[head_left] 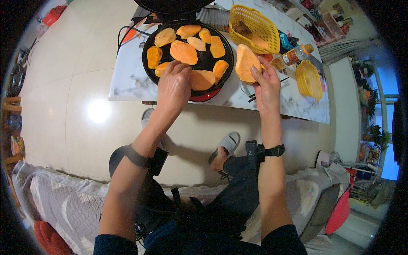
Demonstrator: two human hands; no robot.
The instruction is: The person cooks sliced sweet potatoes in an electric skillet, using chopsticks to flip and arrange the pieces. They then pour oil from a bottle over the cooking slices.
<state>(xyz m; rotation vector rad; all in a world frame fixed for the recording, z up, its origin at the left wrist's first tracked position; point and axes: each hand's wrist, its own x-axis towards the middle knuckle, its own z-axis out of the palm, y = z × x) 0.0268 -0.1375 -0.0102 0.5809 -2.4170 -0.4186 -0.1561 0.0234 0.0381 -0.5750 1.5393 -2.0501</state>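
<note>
Orange slices, apparently sweet potato, lie in a round black electric griddle [148, 76] at the table's front edge. Over its near left part, my left hand [174, 83] has its fingers bent down and drawn together. Their tips, and anything between them, are hidden. A large slice [202, 80] lies against that hand's thumb side, and a smaller slice [161, 69] shows beyond its fingers. In the middle rests another broad slice [183, 52]. My right hand [267, 87] grips a big sweet potato slice [246, 63] upright, right of the griddle, thumb on its face.
A yellow basket [267, 27] with pieces inside stands behind my right hand. Farther right are a bottle [296, 55] with an orange cap and a smaller yellow basket [309, 80]. Dark sticks [253, 97] lie near the table edge. The griddle's lid [174, 5] is raised behind it.
</note>
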